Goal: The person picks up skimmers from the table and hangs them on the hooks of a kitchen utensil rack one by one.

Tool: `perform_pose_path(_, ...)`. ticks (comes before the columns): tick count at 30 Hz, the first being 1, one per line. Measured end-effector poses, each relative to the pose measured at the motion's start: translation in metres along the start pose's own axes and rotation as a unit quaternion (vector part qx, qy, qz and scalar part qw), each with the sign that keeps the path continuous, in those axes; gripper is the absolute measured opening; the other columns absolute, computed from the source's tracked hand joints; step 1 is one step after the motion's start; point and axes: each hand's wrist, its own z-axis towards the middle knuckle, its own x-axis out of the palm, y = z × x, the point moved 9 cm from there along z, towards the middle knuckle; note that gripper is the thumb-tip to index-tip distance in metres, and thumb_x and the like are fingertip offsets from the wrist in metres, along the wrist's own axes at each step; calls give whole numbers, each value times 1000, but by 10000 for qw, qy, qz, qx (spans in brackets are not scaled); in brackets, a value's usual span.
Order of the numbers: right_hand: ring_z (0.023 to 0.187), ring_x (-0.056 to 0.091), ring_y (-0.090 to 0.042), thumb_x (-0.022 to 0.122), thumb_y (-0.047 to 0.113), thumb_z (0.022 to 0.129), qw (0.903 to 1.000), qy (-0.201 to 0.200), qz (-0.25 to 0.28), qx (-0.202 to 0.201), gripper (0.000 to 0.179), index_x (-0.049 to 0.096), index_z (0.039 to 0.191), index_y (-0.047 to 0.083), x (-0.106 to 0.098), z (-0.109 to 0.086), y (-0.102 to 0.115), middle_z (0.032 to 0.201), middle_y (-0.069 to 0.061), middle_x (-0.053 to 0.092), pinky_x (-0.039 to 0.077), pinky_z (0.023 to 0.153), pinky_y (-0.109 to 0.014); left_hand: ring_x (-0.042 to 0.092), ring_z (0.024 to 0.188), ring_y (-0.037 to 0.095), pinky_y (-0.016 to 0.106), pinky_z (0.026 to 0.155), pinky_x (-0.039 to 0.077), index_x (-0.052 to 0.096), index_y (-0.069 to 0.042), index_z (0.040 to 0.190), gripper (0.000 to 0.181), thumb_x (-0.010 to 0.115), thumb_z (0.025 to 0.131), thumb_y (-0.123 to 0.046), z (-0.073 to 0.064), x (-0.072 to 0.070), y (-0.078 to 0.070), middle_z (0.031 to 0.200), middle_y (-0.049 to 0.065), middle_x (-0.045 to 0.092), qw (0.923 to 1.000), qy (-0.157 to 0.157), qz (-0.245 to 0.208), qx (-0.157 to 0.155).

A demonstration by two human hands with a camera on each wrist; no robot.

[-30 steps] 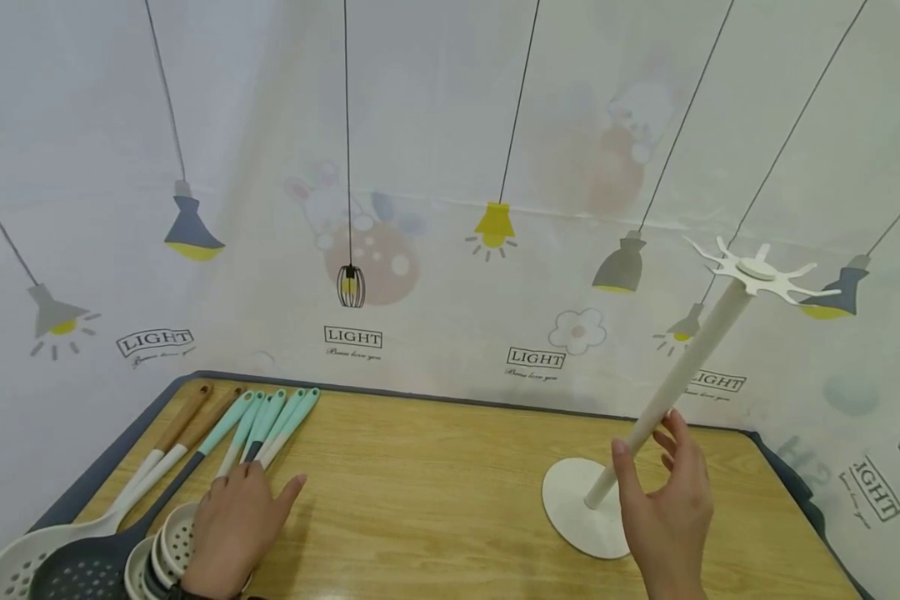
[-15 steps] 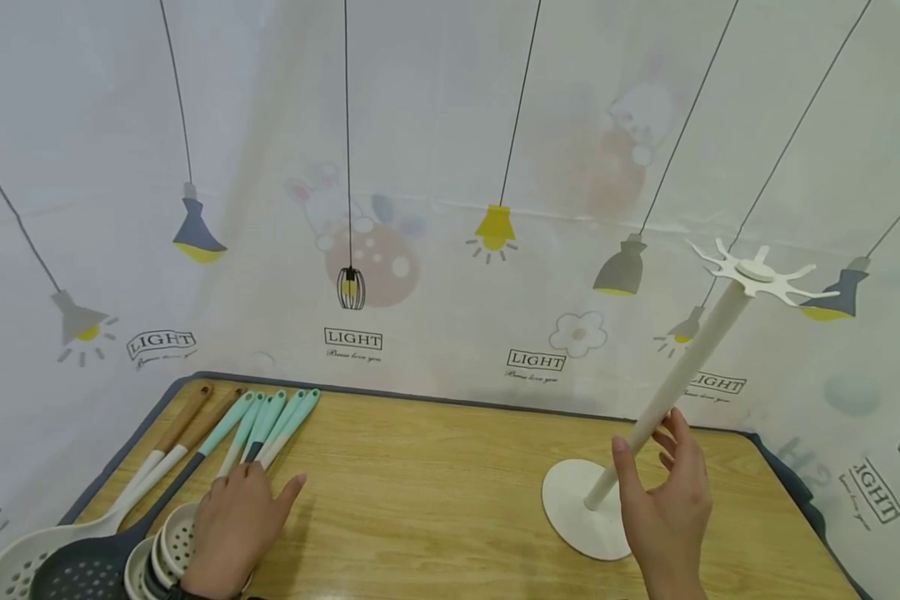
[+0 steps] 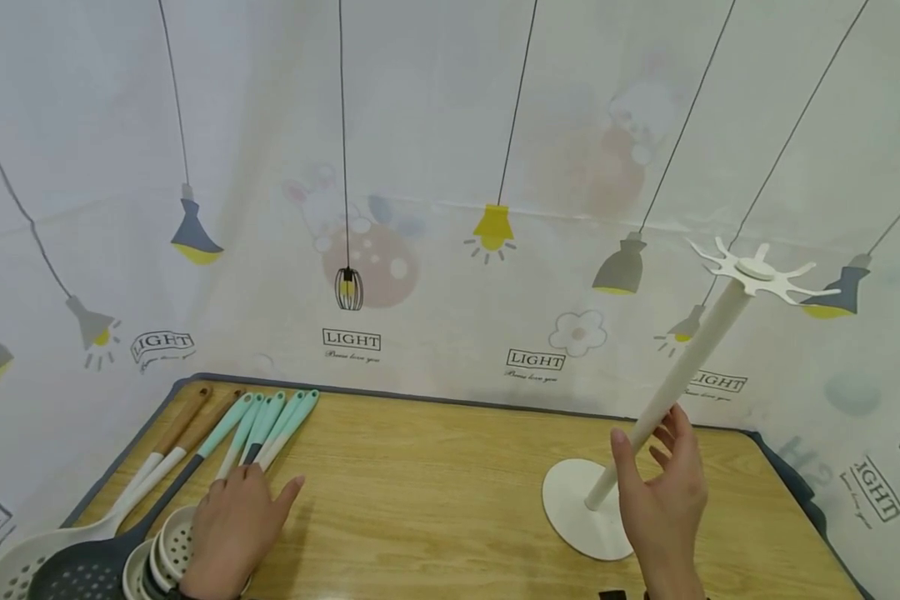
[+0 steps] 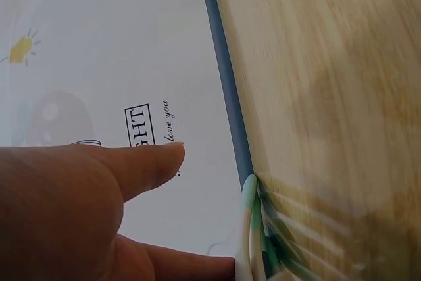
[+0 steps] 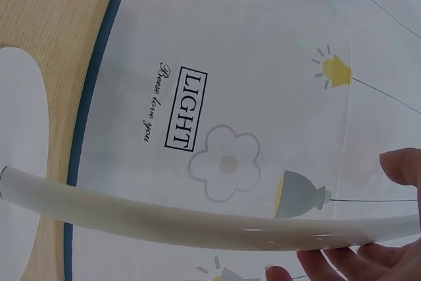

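Note:
My left hand (image 3: 240, 521) lies over a bundle of kitchen utensils with turquoise handles (image 3: 288, 417), thumb stretched out to the right. Its fingertips reach the handles, partly hidden under the hand. Small perforated skimmers (image 3: 176, 537) are stacked beside the wrist. In the left wrist view the thumb stands free and a finger touches the handles (image 4: 248, 222). On the right, a white utensil stand (image 3: 690, 358) rises from a round base (image 3: 585, 508). My right hand (image 3: 663, 500) is around its pole (image 5: 197, 228), fingers along one side and the thumb apart from it.
A large white skimmer (image 3: 15, 562) and a dark skimmer (image 3: 82, 571) lie at the left, near brown wooden handles (image 3: 183, 421). The stand's top carries a ring of hooks (image 3: 757, 271). A printed cloth (image 3: 435, 317) hangs behind the wooden table (image 3: 420, 500).
The printed cloth at the far left has shifted rightward, bringing another lamp print into view. My right hand has moved very slightly; the left hand, utensils and stand stay in place.

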Motion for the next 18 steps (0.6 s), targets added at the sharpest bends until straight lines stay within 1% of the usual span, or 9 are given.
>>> perform_pose_path(4, 114, 56, -23, 67, 28, 89, 10000, 48, 40, 46, 63, 42, 145, 13, 2, 1, -1, 127, -7, 57, 40, 83, -13, 56, 90, 43, 54, 82, 42, 58, 12, 110, 57, 53, 96, -43, -1, -1, -1, 102, 24, 59, 9998, -129, 111, 51)
perform_pose_path(7, 115, 56, -24, 63, 28, 92, 9999, 89, 142, 41, 59, 42, 145, 13, 4, 2, -1, 125, -10, 57, 41, 81, -9, 56, 91, 45, 55, 83, 42, 58, 12, 110, 47, 55, 97, -33, -2, -3, -2, 103, 24, 59, 9996, -202, 191, 37)
perform_pose_path(11, 116, 56, -27, 60, 29, 94, 9994, 170, 281, 103, 56, 42, 145, 13, 6, 2, -4, 127, -12, 56, 41, 78, -5, 57, 87, 43, 53, 80, 44, 58, 12, 106, 41, 57, 96, -28, -3, -5, -3, 98, 23, 59, 9992, -305, 264, 24)
perform_pose_path(18, 117, 56, -30, 57, 28, 96, 9994, 194, 211, 202, 55, 41, 145, 11, 7, 3, -7, 127, -14, 56, 39, 77, -3, 56, 79, 39, 51, 73, 45, 59, 11, 99, 35, 59, 94, -24, -5, -6, -4, 90, 20, 58, 9978, -563, 328, 135)
